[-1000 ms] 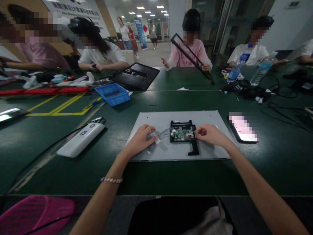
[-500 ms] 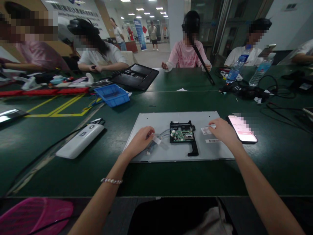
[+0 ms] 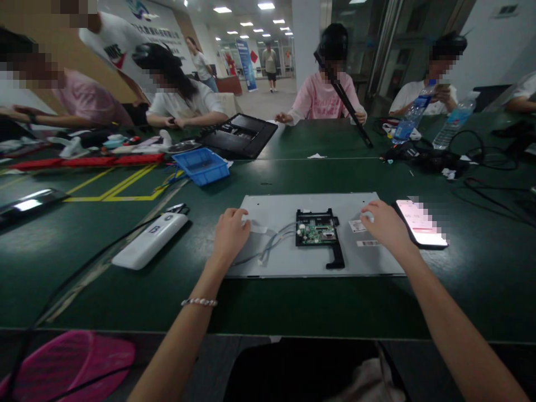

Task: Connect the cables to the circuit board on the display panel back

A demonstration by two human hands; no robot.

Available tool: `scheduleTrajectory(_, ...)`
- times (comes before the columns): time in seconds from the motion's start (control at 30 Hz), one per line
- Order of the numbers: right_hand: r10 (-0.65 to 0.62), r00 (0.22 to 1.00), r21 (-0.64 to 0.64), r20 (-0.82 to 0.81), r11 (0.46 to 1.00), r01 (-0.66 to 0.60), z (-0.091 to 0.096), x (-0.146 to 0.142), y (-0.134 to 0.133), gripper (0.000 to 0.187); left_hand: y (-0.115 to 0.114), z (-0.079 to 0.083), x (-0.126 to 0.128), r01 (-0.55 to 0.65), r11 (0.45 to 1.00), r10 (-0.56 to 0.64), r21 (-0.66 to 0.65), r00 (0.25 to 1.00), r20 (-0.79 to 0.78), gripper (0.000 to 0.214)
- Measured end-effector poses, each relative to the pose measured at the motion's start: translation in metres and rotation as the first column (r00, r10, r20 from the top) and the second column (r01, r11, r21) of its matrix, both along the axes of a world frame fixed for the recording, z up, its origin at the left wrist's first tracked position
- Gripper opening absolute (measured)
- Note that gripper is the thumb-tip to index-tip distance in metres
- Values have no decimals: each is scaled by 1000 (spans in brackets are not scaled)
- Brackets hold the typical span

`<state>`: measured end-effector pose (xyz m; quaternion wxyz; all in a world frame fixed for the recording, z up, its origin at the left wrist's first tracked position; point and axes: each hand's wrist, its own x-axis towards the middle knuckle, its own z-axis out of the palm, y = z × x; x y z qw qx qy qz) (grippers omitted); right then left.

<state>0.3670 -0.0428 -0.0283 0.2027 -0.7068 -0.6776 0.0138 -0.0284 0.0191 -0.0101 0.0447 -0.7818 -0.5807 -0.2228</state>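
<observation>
1. My left fingers (image 3: 240,214) pinch a pale strip (image 3: 258,229); whether my right fingers (image 3: 371,207) hold anything, I cannot tell.
2. The grey panel (image 3: 278,207) lies flat at my twelve o'clock.
3. A black bracket (image 3: 337,258) sits mid-panel, carrying the green circuit board (image 3: 311,234).
4. Grey cables (image 3: 275,240) leave the board toward nine o'clock.
</observation>
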Motion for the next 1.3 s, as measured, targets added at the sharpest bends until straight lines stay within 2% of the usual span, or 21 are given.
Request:
scheduleTrajectory(0.07, 9, 1000, 7, 13, 1000, -9, -2, -2, 1, 30, -2, 6, 14, 56, 998, -56, 29, 998, -15, 24)
scheduleTrajectory(0.13, 31, 999, 4, 26, 1000, -31, -3, -4, 2, 30, -3, 14, 33, 188, 982, -188, 4, 982, -27, 23)
scheduleTrajectory(0.2, 46, 998, -5, 42, 999, -46, -5, -5, 3, 30, -3, 21, 57, 315, 948, -316, -39, 948, -32, 24)
scheduleTrajectory(0.3, 44, 997, -17, 69, 999, -43, -4, -6, 3, 30, -1, 24, 93, 421, 903, -428, -88, 899, -95, 25)
scheduleTrajectory(0.4, 31, 996, -19, 84, 999, -29, -2, -5, 2, 30, 3, 20, 123, 441, 889, -458, -123, 863, -215, 23)
scheduleTrajectory(0.5, 27, 997, -16, 74, 1000, -26, 0, -5, 1, 30, 10, 14, 142, 421, 896, -445, -144, 836, -322, 19)
scheduleTrajectory(0.77, 35, 999, -13, 15, 999, -35, 3, -4, 2, 27, 24, 9, 150, 392, 903, -430, -178, 835, -344, 26)
scheduleTrajectory(1.0, 36, 999, -18, 0, 999, -36, 6, -4, 2, 24, 33, 13, 149, 373, 904, -419, -208, 866, -273, 26)
scheduleTrajectory(1.17, 40, 999, -11, 11, 999, -40, 6, -4, 2, 25, 38, 18, 146, 360, 915, -397, -182, 886, -241, 27)
scheduleTrajectory(1.3, 42, 999, -10, 13, 999, -42, 7, -4, 2, 26, 39, 21, 166, 372, 921, -389, -119, 903, -184, 28)
